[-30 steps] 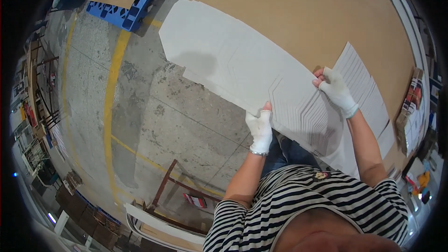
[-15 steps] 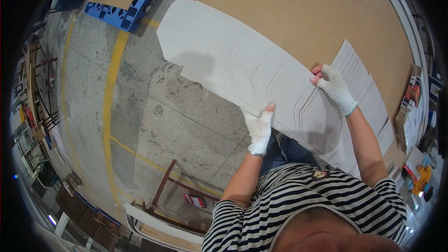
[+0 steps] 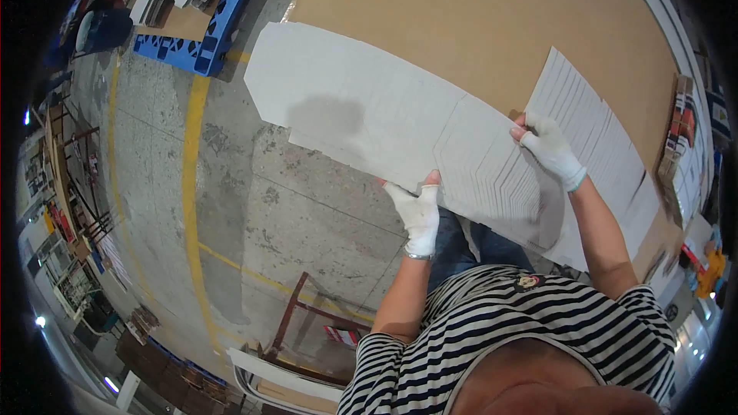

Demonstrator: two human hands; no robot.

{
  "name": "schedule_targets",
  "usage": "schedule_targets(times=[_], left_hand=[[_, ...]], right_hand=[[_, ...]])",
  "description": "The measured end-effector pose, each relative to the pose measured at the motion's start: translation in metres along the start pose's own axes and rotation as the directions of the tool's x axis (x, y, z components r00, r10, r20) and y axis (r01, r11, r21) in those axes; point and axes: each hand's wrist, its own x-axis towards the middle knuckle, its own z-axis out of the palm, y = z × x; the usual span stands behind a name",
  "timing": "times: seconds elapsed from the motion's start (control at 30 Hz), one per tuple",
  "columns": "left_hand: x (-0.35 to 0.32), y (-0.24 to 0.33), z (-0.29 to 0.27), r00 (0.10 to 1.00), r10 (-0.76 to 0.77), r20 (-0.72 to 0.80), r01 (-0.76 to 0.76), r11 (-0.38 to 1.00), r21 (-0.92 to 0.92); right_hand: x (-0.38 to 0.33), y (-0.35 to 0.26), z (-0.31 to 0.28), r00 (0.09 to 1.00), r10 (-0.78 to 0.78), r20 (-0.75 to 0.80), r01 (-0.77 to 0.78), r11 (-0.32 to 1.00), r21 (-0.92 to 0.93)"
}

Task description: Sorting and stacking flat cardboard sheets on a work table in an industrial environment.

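Note:
A long fan of overlapping white cardboard sheets (image 3: 346,92) with angled ends lies across a brown board and sticks out past its near left side. My left hand (image 3: 420,219), in a white fingerless glove, grips the near edge, thumb on top and most fingers hidden underneath. On the far edge, my right hand (image 3: 553,152), gloved the same way, is closed with thumb and fingers pinched at the sheets' rim. Beside it, a second row of closely stepped white sheets (image 3: 588,123) runs toward the lower right.
The brown board (image 3: 477,15) stretches away beyond the sheets. A blue pallet (image 3: 223,19) carrying stacked cut pieces stands at the far left. Yellow lines (image 3: 192,161) mark the concrete floor, and a reddish-brown metal frame (image 3: 292,311) stands near me on the left. Bundled material (image 3: 678,138) lies at the right.
The widely spaced sheet ends on the left have closed up, leaving a longer plain top sheet. My left hand has shifted slightly left, its index fingertip now showing. My right hand stays at the far edge.

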Motion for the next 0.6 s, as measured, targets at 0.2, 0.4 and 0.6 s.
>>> schedule_targets(times=[0.2, 0.4, 0.6], left_hand=[[0.000, -0.002, 0.004, 0.992, -0.115, 0.047, 0.122, 0.972, -0.200], [-0.004, -0.007, 0.003, 0.996, -0.078, 0.044, 0.085, 0.980, -0.180], [-0.005, 0.009, 0.009, 0.991, -0.135, 0.022, 0.137, 0.973, -0.188]], right_hand=[[0.001, 0.010, 0.002, 1.000, 0.006, -0.002, -0.006, 1.000, -0.016], [0.002, 0.007, 0.003, 1.000, 0.017, -0.025, -0.020, 0.996, -0.092], [0.002, 0.007, 0.003, 0.998, 0.001, -0.055, -0.002, 1.000, -0.015]])
